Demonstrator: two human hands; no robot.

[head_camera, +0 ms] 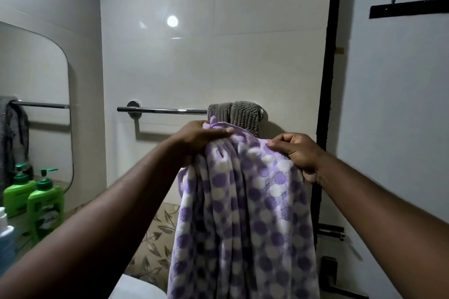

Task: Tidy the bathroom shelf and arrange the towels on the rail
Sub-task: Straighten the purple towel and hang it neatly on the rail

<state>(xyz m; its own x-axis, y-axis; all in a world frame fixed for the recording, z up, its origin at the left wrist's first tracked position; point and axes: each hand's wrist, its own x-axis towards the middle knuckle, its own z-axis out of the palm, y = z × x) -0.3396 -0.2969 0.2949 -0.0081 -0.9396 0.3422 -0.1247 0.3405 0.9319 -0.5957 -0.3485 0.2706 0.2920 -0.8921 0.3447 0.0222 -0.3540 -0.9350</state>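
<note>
Both grips are clenched on the dotted towel: left hand bunches its top edge, right hand pinches the other corner, just below the rail, where a grey towel hangs.

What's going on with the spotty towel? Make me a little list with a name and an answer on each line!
spotty towel: purple and white, bunched at the top, hanging down
left hand: grips the towel's top left
right hand: grips the towel's top right
rail: shiny metal bar on the wall, left part bare
grey towel: draped over the rail's right end
spotty towel on rail: not yet, held in front of it
green bottles: one pump bottle at far left, its twin is the mirror's reflection
</note>
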